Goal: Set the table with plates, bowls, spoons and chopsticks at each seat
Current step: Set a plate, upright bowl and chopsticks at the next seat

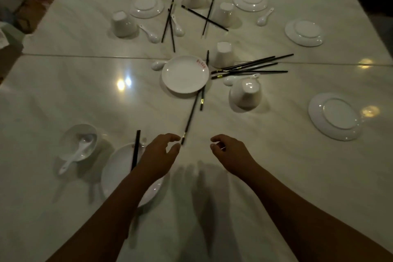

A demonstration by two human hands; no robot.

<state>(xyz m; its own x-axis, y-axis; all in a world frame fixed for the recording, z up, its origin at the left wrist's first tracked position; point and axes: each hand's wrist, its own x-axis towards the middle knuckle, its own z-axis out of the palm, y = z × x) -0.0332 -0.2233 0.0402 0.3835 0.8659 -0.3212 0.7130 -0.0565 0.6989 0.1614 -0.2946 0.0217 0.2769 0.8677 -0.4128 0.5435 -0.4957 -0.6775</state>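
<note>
Head view: L hand (161, 155) hovers low over the white table (63, 95). Thumb + index are apart w/ a narrow gap and nothing between them. Their tips are just beside the gold-banded end of a long chopstick (190, 117); can't tell if they touch it. That stick runs diag. from under the rim of the centre plate (185, 74) (right way up, red print) toward the hand. R hand (229, 153) is near, apart from the L, fingers loosely curled; can't tell whether anything sits in them.

Near-left seat: near plate (114, 174) lies partly under the L forearm, w/ a second chopstick (136, 149) lying across its far rim. Just left of it is a bowl (70, 136), upright, w/ a spoon (76, 153) in it, handle out over the rim.

Rest sits mid-table — chopstick bundle (251, 68) right of the centre plate, upside-down bowls (245, 93), loose spoons (153, 35) — and four flipped plates (335, 116) lie toward the far + right edges.
</note>
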